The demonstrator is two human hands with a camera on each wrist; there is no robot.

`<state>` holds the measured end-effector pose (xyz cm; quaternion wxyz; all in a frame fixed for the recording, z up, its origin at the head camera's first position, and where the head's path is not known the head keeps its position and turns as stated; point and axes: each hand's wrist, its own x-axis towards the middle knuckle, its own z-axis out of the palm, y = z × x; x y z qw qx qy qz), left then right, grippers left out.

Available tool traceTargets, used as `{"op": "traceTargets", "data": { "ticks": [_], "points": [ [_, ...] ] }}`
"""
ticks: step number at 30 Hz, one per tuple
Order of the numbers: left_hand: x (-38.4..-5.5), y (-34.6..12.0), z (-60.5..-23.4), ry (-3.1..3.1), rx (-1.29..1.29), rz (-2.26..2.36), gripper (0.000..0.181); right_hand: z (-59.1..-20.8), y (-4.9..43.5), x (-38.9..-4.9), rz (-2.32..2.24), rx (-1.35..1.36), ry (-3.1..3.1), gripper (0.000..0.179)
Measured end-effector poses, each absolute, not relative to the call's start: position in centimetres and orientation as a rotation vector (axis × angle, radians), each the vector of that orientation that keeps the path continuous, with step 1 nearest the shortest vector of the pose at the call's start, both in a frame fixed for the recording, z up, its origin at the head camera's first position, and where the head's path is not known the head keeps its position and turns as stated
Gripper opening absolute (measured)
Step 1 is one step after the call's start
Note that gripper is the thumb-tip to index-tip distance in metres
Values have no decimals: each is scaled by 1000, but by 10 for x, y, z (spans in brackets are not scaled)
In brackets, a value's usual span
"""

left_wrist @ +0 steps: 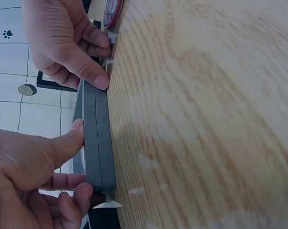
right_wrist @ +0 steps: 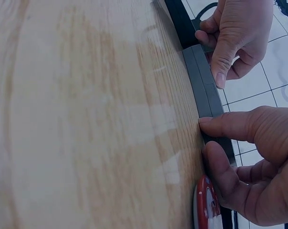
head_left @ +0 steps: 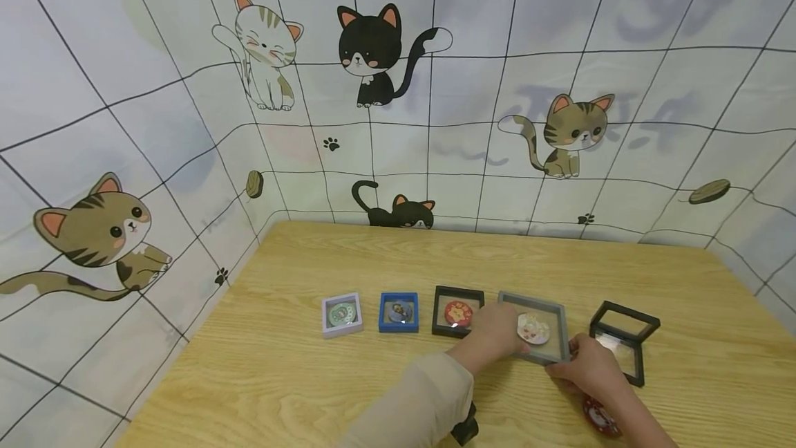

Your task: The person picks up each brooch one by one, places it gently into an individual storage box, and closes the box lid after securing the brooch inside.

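Note:
In the head view, a grey display frame (head_left: 564,334) with a cream round badge (head_left: 533,329) inside lies on the wooden table. My left hand (head_left: 497,330) grips its left side; in the left wrist view, the thumb of that left hand (left_wrist: 34,176) rests on the frame's (left_wrist: 98,138) upper edge and its fingers curl at the end. At the lower right corner, my right hand (head_left: 591,365) pinches the frame between thumb and fingers. A red badge (head_left: 598,417) lies partly under the right wrist, and shows close by that hand (right_wrist: 258,162) in the right wrist view.
Left of the grey frame stand a black frame (head_left: 438,327) with a red badge, a blue frame (head_left: 399,328) and a pale lilac frame (head_left: 343,334), each holding a badge. A hinged black frame (head_left: 639,365) stands unfolded at right. Cat-patterned cloth (head_left: 472,88) surrounds the table (head_left: 280,393).

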<state>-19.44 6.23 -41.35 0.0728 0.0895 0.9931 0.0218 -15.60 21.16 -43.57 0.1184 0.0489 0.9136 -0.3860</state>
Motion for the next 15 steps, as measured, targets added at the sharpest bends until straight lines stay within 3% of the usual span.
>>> {"op": "traceTargets", "data": {
  "ticks": [15],
  "points": [
    [-193, 64, -411, 2973, 253, 54, 52, -434, 212, -159, -1100, 159, 2652, 50]
  ]
}}
